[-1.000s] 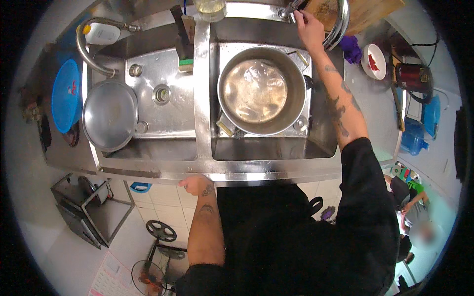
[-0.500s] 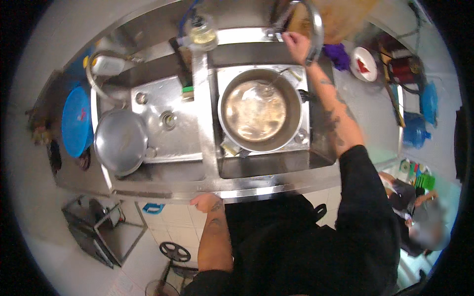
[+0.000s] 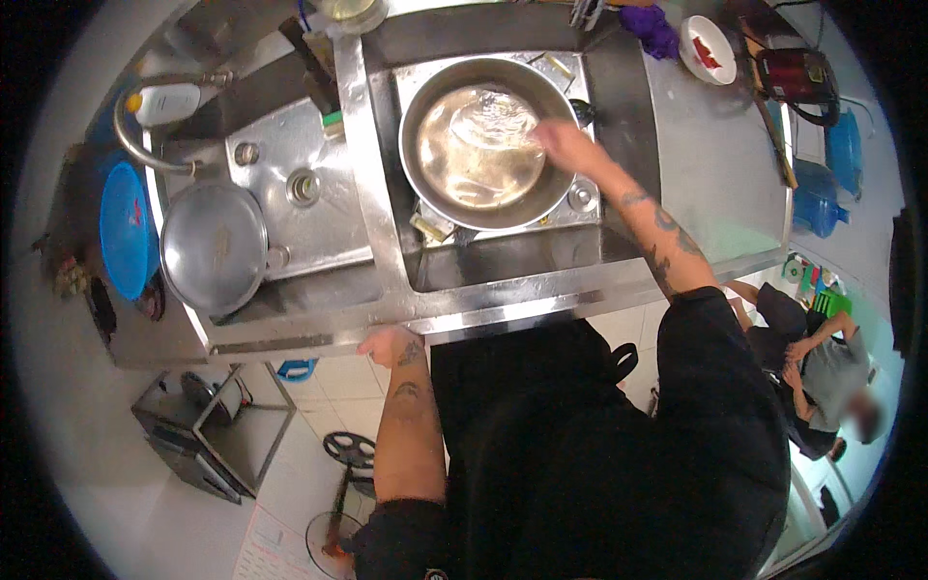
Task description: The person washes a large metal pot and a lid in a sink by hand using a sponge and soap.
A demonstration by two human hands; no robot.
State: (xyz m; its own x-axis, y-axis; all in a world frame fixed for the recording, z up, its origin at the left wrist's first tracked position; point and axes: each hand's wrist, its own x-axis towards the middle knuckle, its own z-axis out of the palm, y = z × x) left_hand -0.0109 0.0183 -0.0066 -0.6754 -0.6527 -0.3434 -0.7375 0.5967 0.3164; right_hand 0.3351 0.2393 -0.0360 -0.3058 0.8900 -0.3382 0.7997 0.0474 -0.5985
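Note:
A large round metal pot (image 3: 418, 172) stands in the right basin of a steel double sink (image 3: 365, 169), with clear, rippling water (image 3: 478, 155) in it. My right hand (image 3: 572, 148) is over the pot's right side, its fingertips toward the water. Motion smears those fingers, so their grip is unclear, and no held object shows. At the front rim of the sink, my left hand (image 3: 391, 345) is closed against the edge, its fingers curled and partly hidden.
A round metal lid (image 3: 215, 249) lies over the left basin's left side, near a blue basin (image 3: 129, 232). On the right counter are a white bowl (image 3: 708, 50), a purple cloth (image 3: 650, 31) and a dark red appliance (image 3: 795, 75). Other people (image 3: 822, 362) are beyond at right.
My right hand has come from the faucet at the back down over the pot. The view has shifted, with the faucet leaving the picture. My left hand stays at the front edge.

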